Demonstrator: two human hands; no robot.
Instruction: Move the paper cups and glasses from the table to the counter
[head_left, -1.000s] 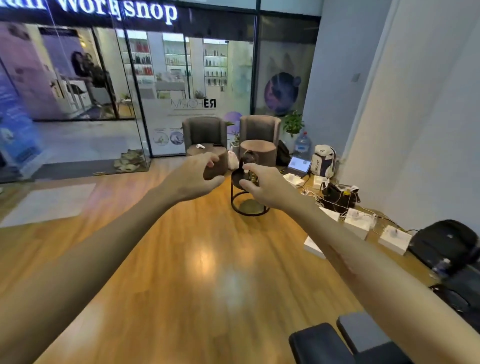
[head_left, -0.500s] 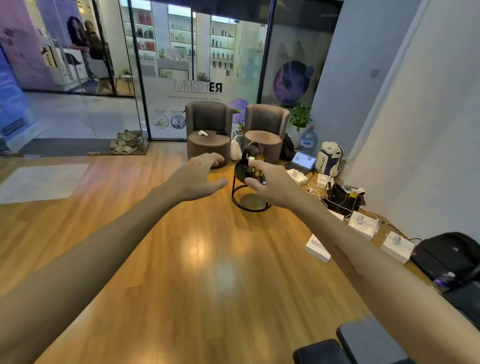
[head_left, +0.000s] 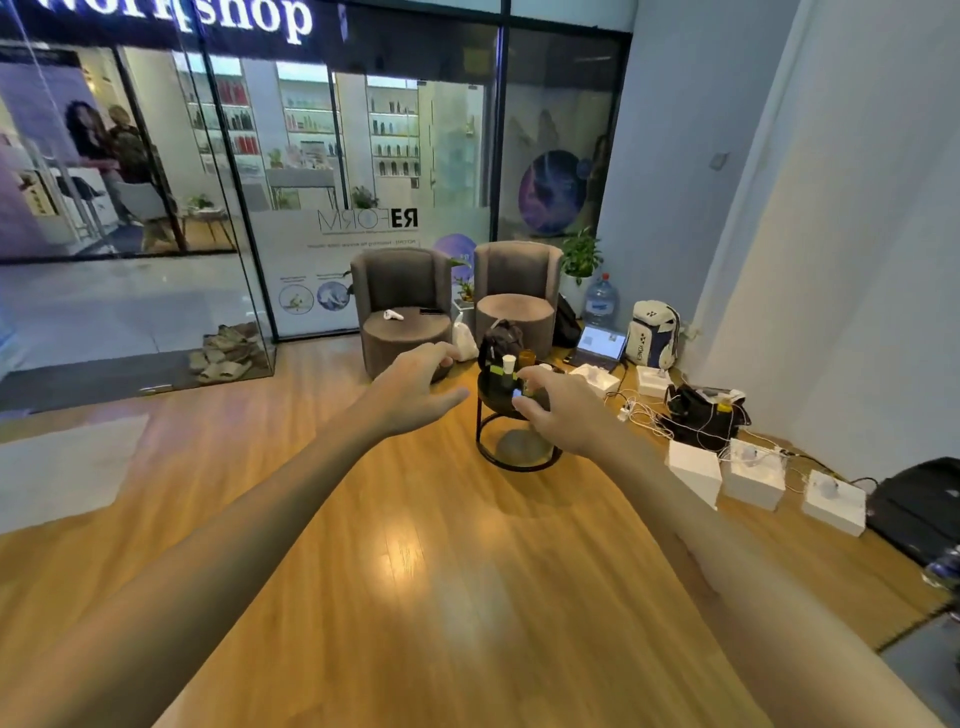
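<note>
Evidently approaching | left hand (head_left: 415, 387) and right hand (head_left: 558, 408) (fingers loosely spread, holding nothing) reaching ahead toward round table (head_left: 501, 402) | readying for paper cup (head_left: 509, 364)

both hands (head_left: 415, 387) (head_left: 563, 408) reached out, fingers loosely spread, toward a far round black surface (head_left: 491, 397) carrying a white paper cup (head_left: 509, 364) and an amber glass (head_left: 527, 358).
</note>
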